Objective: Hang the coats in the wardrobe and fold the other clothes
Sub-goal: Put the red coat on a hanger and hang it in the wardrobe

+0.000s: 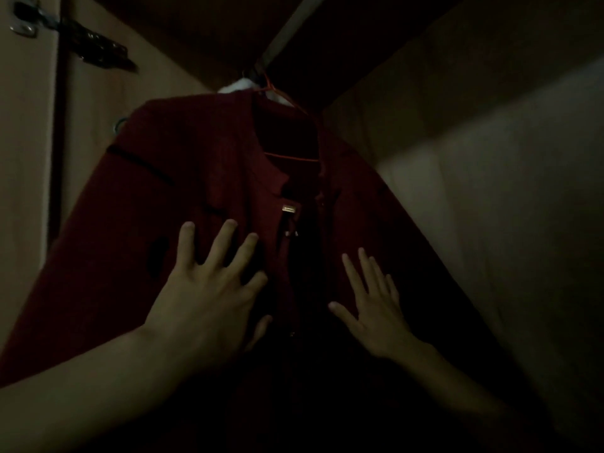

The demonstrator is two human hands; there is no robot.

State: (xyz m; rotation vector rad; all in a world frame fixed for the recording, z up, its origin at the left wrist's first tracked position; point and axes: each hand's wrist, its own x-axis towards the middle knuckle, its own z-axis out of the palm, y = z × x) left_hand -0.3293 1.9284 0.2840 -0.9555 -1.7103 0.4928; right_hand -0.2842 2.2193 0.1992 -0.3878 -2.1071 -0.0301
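Dark red coat on a hanger inside the dim wardrobe, both hands spread flat at its front.

The coat (pixel 209 178) hangs on an orange hanger (pixel 287 103) from the rail (pixel 287 31). The left hand (pixel 209 289) and the right hand (pixel 376 308), fingers apart and holding nothing, lie on each side of the closure. The wardrobe wall (pixel 490 178) is close at right, the hinged door (pixel 26 125) at left.

No text can be read; the coat's (pixel 202 191) small metal tag (pixel 289 208) is too dim.
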